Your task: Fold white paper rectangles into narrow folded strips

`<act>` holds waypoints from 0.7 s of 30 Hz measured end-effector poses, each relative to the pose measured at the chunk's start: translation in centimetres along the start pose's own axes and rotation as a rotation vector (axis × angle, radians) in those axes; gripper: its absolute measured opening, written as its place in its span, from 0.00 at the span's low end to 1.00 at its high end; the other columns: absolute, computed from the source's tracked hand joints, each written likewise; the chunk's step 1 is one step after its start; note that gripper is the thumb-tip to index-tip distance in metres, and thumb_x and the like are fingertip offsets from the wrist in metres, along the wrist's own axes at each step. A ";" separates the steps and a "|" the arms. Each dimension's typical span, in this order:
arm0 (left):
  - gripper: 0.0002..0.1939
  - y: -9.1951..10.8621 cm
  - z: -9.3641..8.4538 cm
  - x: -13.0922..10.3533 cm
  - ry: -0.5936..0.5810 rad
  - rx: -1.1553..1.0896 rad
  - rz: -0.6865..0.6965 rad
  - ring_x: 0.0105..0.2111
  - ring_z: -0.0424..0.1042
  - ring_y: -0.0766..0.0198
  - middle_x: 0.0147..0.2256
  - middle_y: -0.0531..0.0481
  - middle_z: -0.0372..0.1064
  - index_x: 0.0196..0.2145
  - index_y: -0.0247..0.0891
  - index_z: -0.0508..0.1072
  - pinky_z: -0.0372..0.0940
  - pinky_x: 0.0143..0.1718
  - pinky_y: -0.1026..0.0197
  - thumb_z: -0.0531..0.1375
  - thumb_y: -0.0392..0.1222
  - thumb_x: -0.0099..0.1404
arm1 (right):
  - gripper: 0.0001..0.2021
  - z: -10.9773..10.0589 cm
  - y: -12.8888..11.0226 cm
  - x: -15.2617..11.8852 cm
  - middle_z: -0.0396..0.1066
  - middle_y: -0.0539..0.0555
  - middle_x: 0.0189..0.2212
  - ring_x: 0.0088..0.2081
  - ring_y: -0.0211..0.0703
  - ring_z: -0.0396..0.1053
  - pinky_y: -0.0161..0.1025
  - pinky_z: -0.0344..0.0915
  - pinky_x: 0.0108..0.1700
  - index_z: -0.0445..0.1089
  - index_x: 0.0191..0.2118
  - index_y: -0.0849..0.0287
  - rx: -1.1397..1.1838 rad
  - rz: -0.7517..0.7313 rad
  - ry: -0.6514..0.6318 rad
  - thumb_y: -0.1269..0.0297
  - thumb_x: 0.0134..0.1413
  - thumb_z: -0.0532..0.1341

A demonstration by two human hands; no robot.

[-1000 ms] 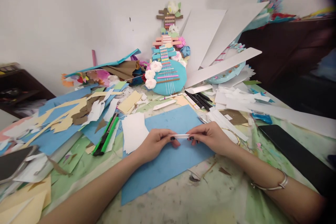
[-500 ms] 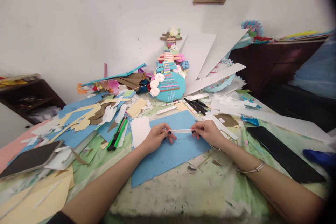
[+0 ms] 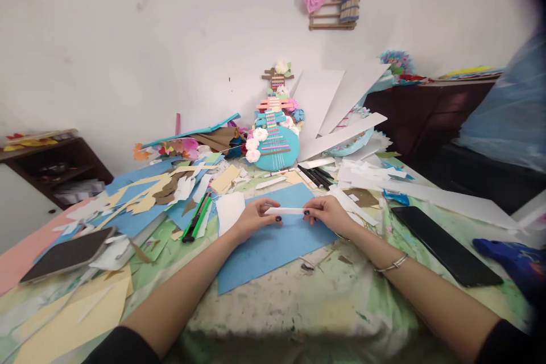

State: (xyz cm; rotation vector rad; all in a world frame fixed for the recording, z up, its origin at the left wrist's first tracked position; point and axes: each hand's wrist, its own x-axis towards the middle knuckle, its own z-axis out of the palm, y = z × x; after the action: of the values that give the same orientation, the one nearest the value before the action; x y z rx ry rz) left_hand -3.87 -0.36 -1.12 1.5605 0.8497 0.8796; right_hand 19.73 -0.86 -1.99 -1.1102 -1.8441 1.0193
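A narrow white paper strip (image 3: 286, 211) is held level above a blue sheet (image 3: 273, 250). My right hand (image 3: 327, 216) pinches its right end between thumb and fingers. At the strip's left end is my left hand (image 3: 256, 219), its thumb and index finger parted around the end. A white paper piece (image 3: 229, 211) lies just left of the blue sheet, and beside it is a green and black cutter knife (image 3: 197, 218). Behind the hands stands a turquoise paper instrument (image 3: 278, 148) with white flowers and strings.
Paper scraps (image 3: 149, 187) cover the table's left side, near a phone (image 3: 68, 256). Black pens (image 3: 318, 176) lie behind the blue sheet. To the right are a black slab (image 3: 446, 245), a dark blue tool (image 3: 507, 259) and long white paper (image 3: 452, 200).
The view has tilted up and shifted slightly. My left thumb and index finger have parted at the strip's left end, while my right hand keeps its pinch.
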 end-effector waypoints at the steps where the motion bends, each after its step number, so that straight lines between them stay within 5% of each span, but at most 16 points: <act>1: 0.25 0.0 0.1 0.0 0.007 0.003 -0.003 0.32 0.76 0.58 0.33 0.43 0.76 0.40 0.31 0.69 0.67 0.36 0.60 0.69 0.45 0.47 | 0.13 0.2 -0.1 0.0 0.74 0.54 0.24 0.22 0.36 0.68 0.33 0.64 0.28 0.71 0.32 0.65 0.001 -0.008 -0.015 0.58 0.50 0.58; 11: 0.12 -0.5 0.4 -0.1 0.061 0.040 0.022 0.28 0.76 0.59 0.26 0.46 0.76 0.30 0.31 0.75 0.66 0.34 0.62 0.66 0.43 0.50 | 0.12 1.0 -0.4 -0.3 0.75 0.53 0.26 0.25 0.37 0.69 0.33 0.65 0.32 0.74 0.34 0.62 0.009 -0.074 -0.047 0.59 0.51 0.59; 17: 0.17 -0.4 0.0 -0.1 0.006 0.069 0.033 0.33 0.77 0.54 0.33 0.39 0.76 0.36 0.30 0.75 0.65 0.31 0.62 0.64 0.46 0.53 | 0.12 0.7 0.0 -0.2 0.75 0.53 0.23 0.22 0.37 0.69 0.33 0.64 0.27 0.74 0.31 0.62 0.053 -0.020 0.011 0.57 0.46 0.61; 21: 0.20 0.1 -0.2 -0.5 0.123 0.136 0.086 0.28 0.76 0.58 0.31 0.40 0.76 0.42 0.29 0.72 0.64 0.27 0.63 0.61 0.48 0.57 | 0.13 0.1 0.3 0.0 0.74 0.53 0.22 0.19 0.35 0.67 0.32 0.63 0.24 0.72 0.29 0.63 0.085 0.034 0.139 0.56 0.43 0.63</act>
State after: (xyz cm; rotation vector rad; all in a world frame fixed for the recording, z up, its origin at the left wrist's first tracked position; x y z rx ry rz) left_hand -4.24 -0.71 -1.02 1.6845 0.9527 1.0050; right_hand 19.74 -0.75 -2.29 -1.1358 -1.6620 1.0051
